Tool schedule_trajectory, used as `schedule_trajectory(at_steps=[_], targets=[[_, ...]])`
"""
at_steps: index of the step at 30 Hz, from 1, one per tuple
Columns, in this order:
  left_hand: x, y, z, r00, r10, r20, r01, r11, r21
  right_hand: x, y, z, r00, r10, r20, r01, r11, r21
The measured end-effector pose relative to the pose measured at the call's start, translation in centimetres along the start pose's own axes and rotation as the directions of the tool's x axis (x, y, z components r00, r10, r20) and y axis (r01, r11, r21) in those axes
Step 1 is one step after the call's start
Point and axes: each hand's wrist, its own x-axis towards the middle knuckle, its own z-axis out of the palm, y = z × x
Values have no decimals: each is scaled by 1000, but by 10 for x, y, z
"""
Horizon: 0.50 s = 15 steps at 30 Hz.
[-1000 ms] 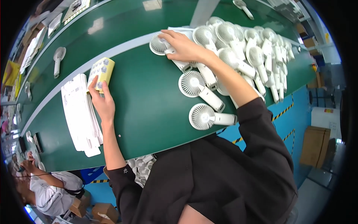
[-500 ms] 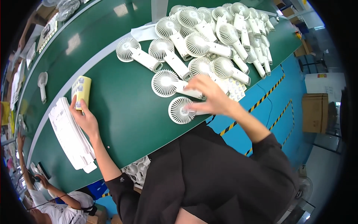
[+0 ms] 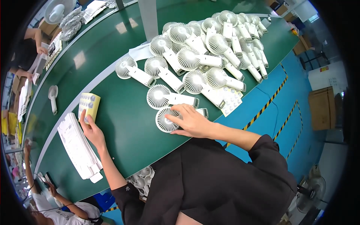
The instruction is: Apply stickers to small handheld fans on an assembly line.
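Note:
My right hand is bent over a white handheld fan lying at the table's near edge. Its fingers rest on the round grille, the thumb sits by the rim, and the palm hides much of the handle. A curled yellow-backed sheet of stickers is in my left hand, the fingers lying across its lower end. Just beyond the fan under my right hand, another handheld fan lies on its own. Any sticker under my right fingertips is hidden.
Many white handheld fans are heaped at the back right of the green table. A flat sticker sheet lies by them. Left of me is a stack of white flat sheets. Other people work at the far left.
My right hand has come down from the air onto the nearest fan's head. My left hand still holds the sticker sheet. The whole view has shifted slightly.

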Motion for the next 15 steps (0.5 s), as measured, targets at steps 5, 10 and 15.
schedule_trajectory(at_steps=[5,10,15], targets=[[1,3,3,1000,28,10,-28,999,-21,2,-12,7,988,-109,-111,113,993,25],[0,5,1,996,85,-4,-85,996,5,21,-35,15,951,-244,-191,259,964,58],[-4,-2,-16,998,28,-48,-27,1000,10,37,-45,7,988,-134,80,91,910,404]])
